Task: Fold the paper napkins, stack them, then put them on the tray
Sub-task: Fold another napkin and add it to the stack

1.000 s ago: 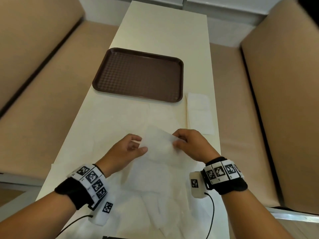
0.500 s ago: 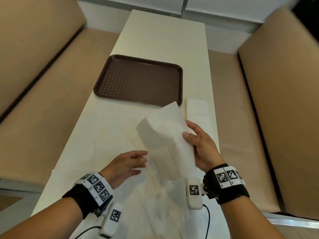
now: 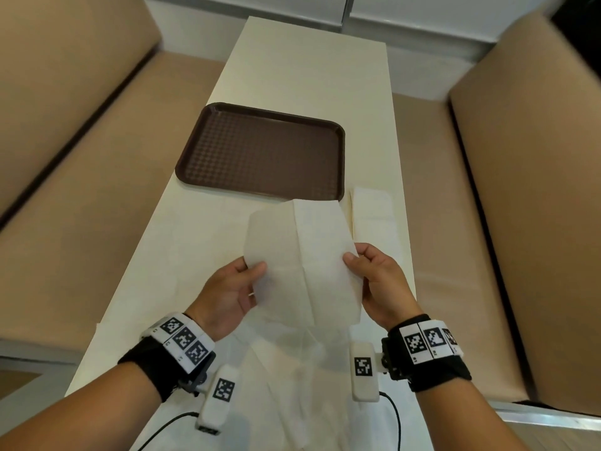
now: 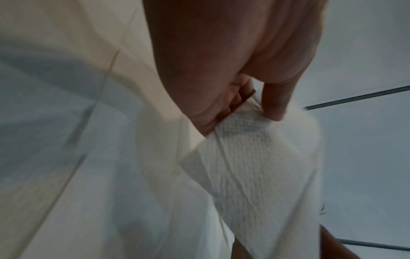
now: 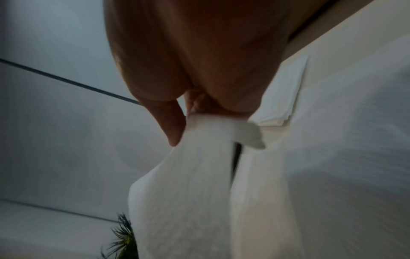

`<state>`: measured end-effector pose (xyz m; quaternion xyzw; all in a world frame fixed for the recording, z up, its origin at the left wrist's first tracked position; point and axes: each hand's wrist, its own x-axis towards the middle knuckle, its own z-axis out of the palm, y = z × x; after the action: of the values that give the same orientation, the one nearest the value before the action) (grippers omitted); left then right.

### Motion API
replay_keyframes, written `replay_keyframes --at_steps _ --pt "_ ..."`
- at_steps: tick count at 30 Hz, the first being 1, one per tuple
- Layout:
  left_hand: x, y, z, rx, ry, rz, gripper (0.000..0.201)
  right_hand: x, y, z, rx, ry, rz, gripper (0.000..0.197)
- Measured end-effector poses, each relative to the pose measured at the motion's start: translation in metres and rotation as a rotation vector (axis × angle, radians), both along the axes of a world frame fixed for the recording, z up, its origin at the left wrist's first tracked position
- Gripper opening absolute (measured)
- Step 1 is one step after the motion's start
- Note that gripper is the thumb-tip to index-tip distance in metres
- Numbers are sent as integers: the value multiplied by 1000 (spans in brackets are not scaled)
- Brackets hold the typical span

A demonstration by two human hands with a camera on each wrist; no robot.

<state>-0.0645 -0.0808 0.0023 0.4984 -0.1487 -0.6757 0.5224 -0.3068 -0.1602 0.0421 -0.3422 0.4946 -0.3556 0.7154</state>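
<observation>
A white paper napkin (image 3: 302, 252) with a lengthwise crease hangs in the air above the table. My left hand (image 3: 250, 275) pinches its left edge between thumb and fingers. My right hand (image 3: 356, 258) pinches its right edge. The left wrist view shows the textured napkin (image 4: 255, 157) caught under my thumb, and in the right wrist view the napkin (image 5: 195, 166) droops from my fingers. Several loose unfolded napkins (image 3: 292, 369) lie on the table under my wrists. A folded napkin stack (image 3: 374, 219) lies right of the brown tray (image 3: 260, 151), which holds nothing.
The long cream table (image 3: 305, 60) runs away from me between two tan bench seats (image 3: 81, 190) (image 3: 455, 222). Black cables (image 3: 395, 418) trail from the wrist cameras near the front edge. The folded stack sits close to the table's right edge.
The napkin was lifted off the table by my right hand, and my left hand has come up and taken its left edge. It is now spread between both hands.
</observation>
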Motion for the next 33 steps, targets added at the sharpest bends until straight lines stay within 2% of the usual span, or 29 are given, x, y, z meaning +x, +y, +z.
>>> replay_keyframes --at_steps 3,6,11,13,16,18,24,29,33 --pt "12 -2 11 -35 -66 54 41 3 0 -4 -17 40 6 9" --pt "18 -5 19 -68 -157 80 46 8 0 -4 -52 60 -8 9" --pt "22 -6 30 -154 -361 107 61 9 -3 -8 -158 189 -25 50" --pt "23 -5 32 -207 -455 92 56 8 -2 -7 -194 177 -16 57" --pt "28 -6 30 -228 -615 6 31 10 -1 -3 -227 193 10 38" --pt "31 -5 31 -207 -645 -82 26 12 0 -1 -244 218 37 28" --pt "39 -6 36 -176 -867 -137 25 5 -2 1 -316 300 59 25" --pt "41 -6 41 -211 -946 -109 19 4 -2 2 -329 313 41 22" --pt "39 -6 43 -250 -1061 -106 13 8 -2 2 -383 396 92 26"
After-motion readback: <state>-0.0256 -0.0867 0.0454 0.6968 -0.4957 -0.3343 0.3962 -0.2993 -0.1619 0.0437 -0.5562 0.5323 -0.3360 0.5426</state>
